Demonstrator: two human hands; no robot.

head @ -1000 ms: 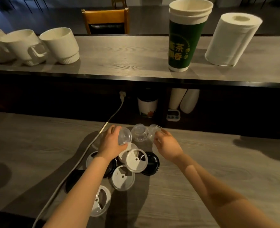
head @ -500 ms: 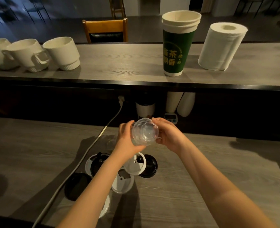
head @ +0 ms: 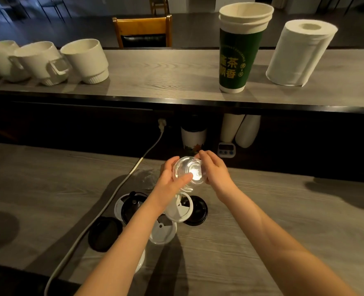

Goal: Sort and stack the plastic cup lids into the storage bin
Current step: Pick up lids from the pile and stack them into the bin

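Both hands hold clear dome lids (head: 189,171) pressed together above the counter. My left hand (head: 170,182) grips them from the left, thumb across the front. My right hand (head: 214,173) curls round them from the right. Another clear dome lid (head: 147,180) lies on the counter just left of my left hand. Below my hands lie flat lids: white ones (head: 180,207) (head: 162,232) and black ones (head: 196,212) (head: 104,233) (head: 132,208), partly hidden by my left forearm. No storage bin is in view.
A white cable (head: 112,197) runs from a wall plug across the counter, left of the lids. On the upper shelf stand white mugs (head: 85,60), stacked green paper cups (head: 238,50) and a paper towel roll (head: 300,54). A small timer (head: 225,149) sits under the shelf.
One second ago each hand was on a separate clear dome lid on the counter. Both hands lifted and came together, and the clear lids are now held as one between them.
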